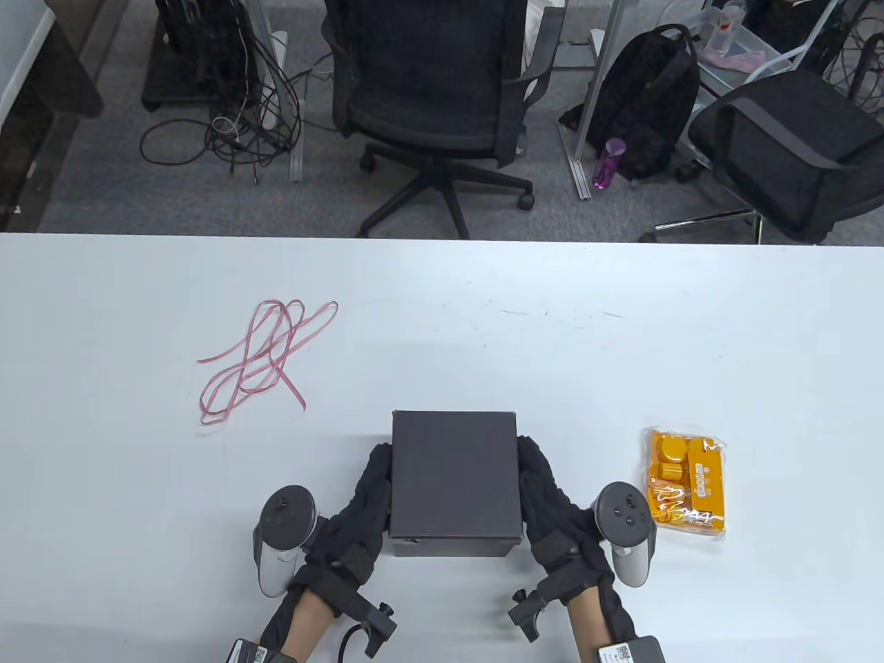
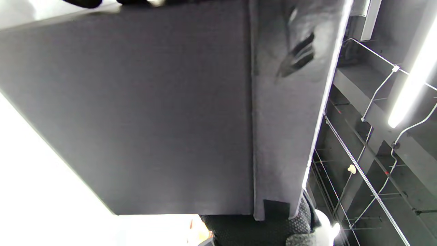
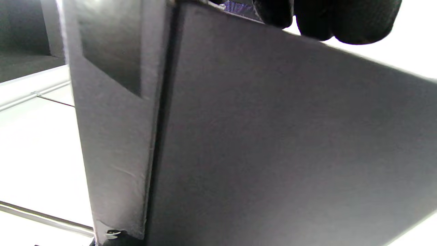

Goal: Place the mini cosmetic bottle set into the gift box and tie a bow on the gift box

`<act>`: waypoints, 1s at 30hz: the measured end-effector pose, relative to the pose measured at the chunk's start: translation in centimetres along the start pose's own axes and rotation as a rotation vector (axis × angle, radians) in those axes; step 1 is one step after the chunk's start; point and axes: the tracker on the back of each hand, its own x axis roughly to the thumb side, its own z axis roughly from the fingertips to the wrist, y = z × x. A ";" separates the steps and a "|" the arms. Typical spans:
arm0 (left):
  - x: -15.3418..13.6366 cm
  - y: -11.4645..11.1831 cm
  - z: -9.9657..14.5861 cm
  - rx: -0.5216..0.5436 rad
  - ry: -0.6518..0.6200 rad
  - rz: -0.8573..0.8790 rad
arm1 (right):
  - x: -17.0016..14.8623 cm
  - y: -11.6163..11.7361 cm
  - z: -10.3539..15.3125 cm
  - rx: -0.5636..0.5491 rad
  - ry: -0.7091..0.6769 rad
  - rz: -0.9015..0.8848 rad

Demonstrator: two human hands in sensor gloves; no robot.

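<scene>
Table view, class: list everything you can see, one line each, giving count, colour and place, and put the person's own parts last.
Closed cardboard gift box: one, black, near table edge, between both hands.
Packet of mini cosmetic bottles: one, orange, right of the box.
Thin loose ribbon: one, pink, far left of the box.
Table: one, white.
Office chairs: two, black, beyond the table.
Backpack: one, black, on the floor.
Water bottle: one, purple, by the backpack.
Left hand: black glove, on the box's left side.
Right hand: black glove, on the box's right side.

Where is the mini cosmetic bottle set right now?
In the table view, the orange bottle set lies in its clear wrapper on the table's right side, just right of the right hand and the closed black gift box.
</scene>
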 end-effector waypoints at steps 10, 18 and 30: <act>0.1 0.0 0.1 -0.025 -0.005 -0.003 | 0.2 -0.2 0.0 0.011 -0.010 0.014; 0.4 0.2 0.3 -0.026 -0.016 -0.009 | 0.6 -0.1 0.3 0.039 -0.011 0.036; 2.5 0.4 0.8 0.038 -0.110 -0.116 | 1.9 -0.4 0.6 0.035 -0.080 0.052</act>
